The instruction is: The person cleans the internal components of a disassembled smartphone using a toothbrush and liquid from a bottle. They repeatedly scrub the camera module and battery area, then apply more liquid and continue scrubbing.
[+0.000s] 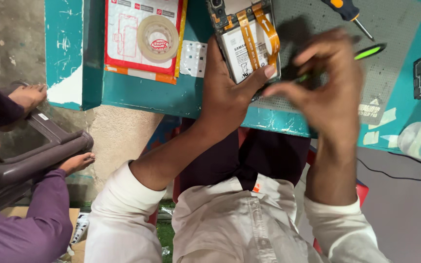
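Head view, looking straight down at a person seated at a teal surface (137,95). An opened phone (246,41), back cover off, lies at the near edge of the surface with its white battery and orange ribbon cables (261,29) exposed. The left hand (227,90) reaches up from below the phone and wraps its near end, thumb pressed on the battery's lower right corner; that grip is closed on the phone. The right hand (325,85), just right of the phone, is bent at the wrist with thumb and forefinger pinched narrow on a thin green tool (366,52), whose tip, blurred, seems to point back toward the phone.

Likely risks: the tool tip could slip and nick a ribbon cable or puncture the battery, since both sit bare beside it. The phone also overhangs close to the surface edge, so a loosened hold could let it drop.

Left of the phone lie a roll of tape (158,37) on a red-bordered packet (140,34); a screwdriver (348,13) rests beyond the right hand. Another person's purple sleeve (30,229) shows far left.
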